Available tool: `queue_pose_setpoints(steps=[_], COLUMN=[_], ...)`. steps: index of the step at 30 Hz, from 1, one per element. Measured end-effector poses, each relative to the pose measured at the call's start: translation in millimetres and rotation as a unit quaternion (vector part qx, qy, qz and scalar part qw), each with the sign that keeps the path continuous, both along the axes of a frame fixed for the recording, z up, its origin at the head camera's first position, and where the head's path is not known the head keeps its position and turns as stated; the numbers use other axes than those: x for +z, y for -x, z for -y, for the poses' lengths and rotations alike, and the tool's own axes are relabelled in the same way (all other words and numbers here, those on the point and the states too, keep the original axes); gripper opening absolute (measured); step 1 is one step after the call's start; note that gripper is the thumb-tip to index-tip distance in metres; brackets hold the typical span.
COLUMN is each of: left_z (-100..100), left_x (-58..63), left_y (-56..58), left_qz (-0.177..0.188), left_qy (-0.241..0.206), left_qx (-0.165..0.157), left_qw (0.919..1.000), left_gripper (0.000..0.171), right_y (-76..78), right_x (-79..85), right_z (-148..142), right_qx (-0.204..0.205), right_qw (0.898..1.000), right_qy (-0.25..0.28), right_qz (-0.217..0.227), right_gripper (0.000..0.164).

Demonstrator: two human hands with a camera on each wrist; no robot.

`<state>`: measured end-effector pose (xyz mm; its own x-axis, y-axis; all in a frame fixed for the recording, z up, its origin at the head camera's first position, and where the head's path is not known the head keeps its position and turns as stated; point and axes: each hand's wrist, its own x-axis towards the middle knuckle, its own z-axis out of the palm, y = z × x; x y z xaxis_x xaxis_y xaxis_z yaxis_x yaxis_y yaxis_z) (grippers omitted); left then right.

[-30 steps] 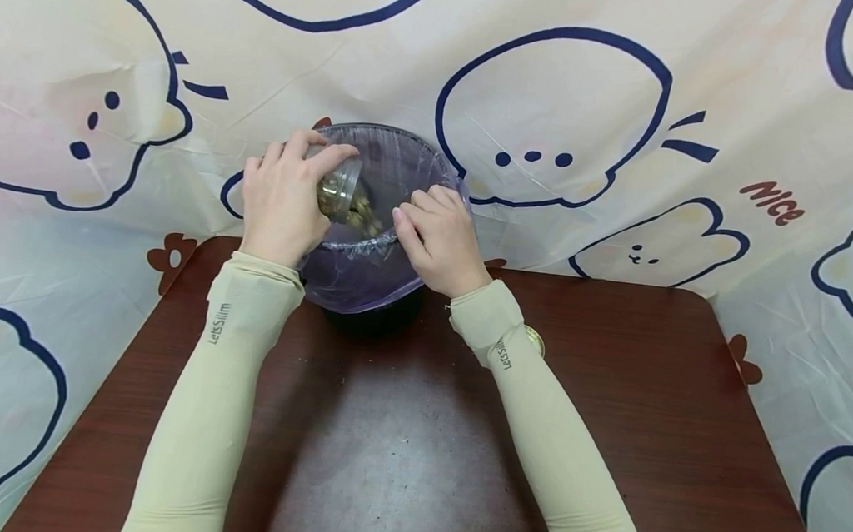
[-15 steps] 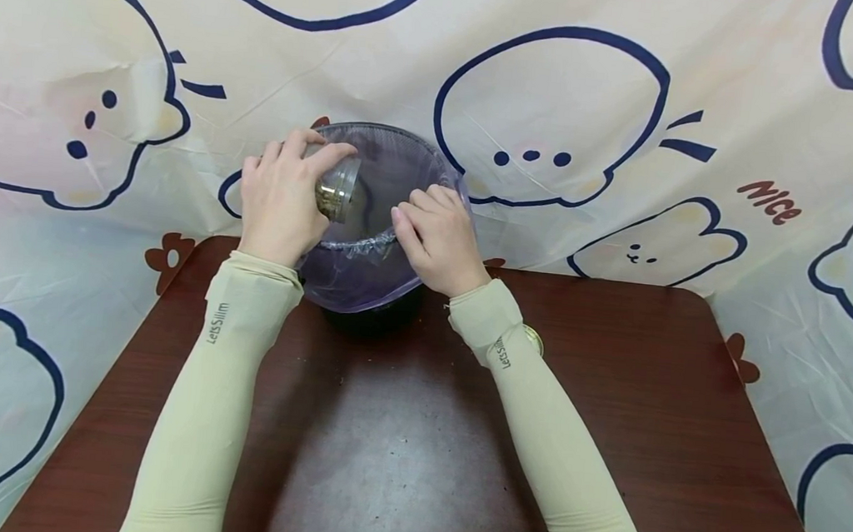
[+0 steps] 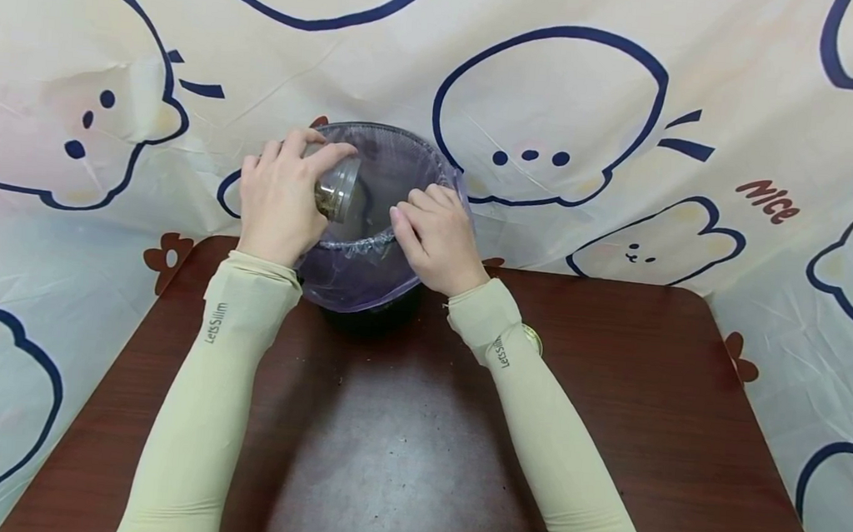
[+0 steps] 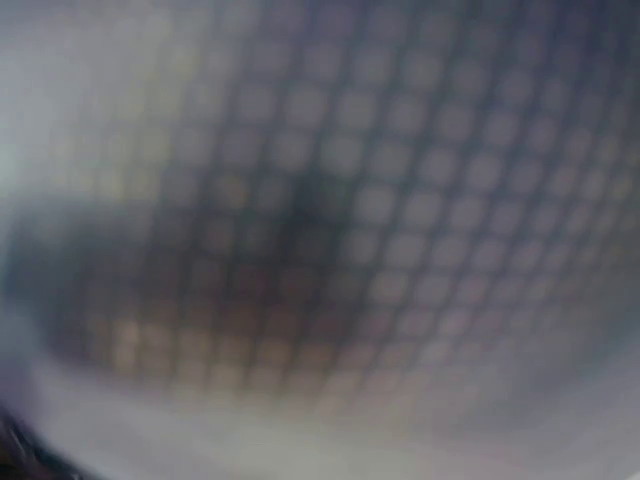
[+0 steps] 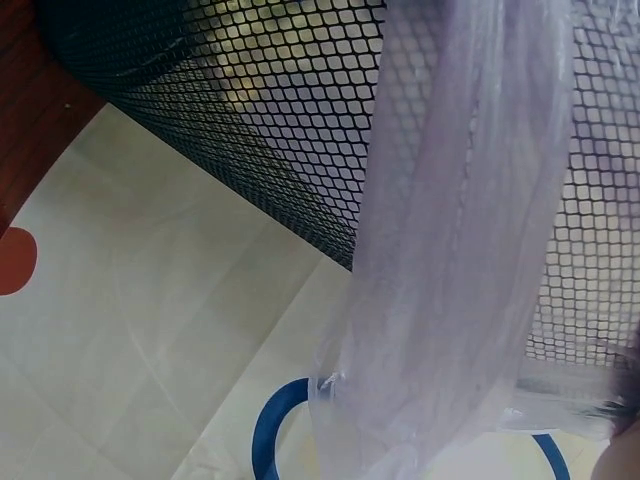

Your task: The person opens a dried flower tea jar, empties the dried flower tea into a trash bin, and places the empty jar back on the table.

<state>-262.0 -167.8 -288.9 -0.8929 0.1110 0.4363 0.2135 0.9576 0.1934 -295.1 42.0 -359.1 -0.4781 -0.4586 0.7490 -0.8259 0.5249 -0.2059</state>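
My left hand grips a clear jar from above. The jar lies tipped sideways, its mouth facing right over the opening of a black mesh trash can. A small amount of brownish-green bits shows inside the jar. A translucent purple trash bag lines the can and folds down over its outside. On the can's right side, my right hand holds the bagged rim with curled fingers. Mesh and the hanging bag fill much of the right wrist view; the left wrist view shows only blurred mesh.
The can stands at the back of a dark brown table, close to a cartoon-printed curtain. A gold-rimmed round piece lies by the right sleeve, partly hidden. Tiny crumbs dot the table before the can.
One second ago, brownish-green bits were tumbling from the jar's mouth into the trash can. That flow has stopped, and the jar holds less. Both hands have stayed nearly still.
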Motion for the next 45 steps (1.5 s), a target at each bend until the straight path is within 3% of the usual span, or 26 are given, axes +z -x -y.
queue_pose_setpoints(steps=[45], left_z=[-1.0], left_x=[-1.4], left_y=[0.7], left_qz=[-0.034], left_qy=[0.006], left_qx=[-0.020], left_qw=[0.9992], left_gripper=[0.080], right_y=[-1.6], right_x=[1.0], right_z=[-0.6], right_qx=[-0.003], right_qw=[1.000], right_qy=[-0.002], right_qz=[0.004], right_gripper=[0.040])
